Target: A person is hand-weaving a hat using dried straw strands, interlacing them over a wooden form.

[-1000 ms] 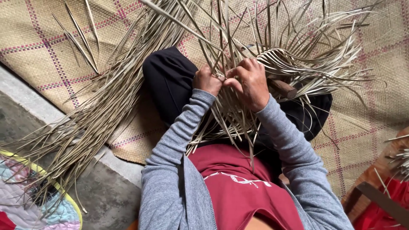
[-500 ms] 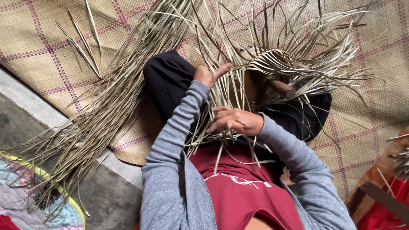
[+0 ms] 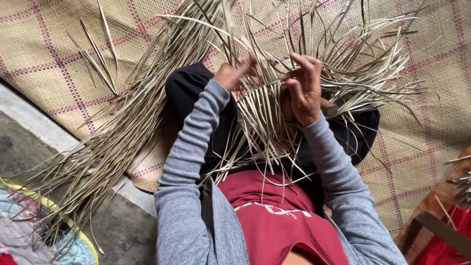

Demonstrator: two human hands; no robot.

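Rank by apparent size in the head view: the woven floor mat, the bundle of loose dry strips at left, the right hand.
1. Woven floor mat, though partly covered.
2. Bundle of loose dry strips.
3. Right hand, smallest, even though nearest the camera.

The person wears a soft grey top with long sleeves. The left grey sleeve (image 3: 189,162) and the right grey sleeve (image 3: 338,172) both reach down to the wrists. Under the open grey top is a dark red shirt (image 3: 279,225) with thin white marks across the chest. Black trousers (image 3: 186,91) cover the legs. The left hand (image 3: 234,73) and the right hand (image 3: 304,88) are bare.
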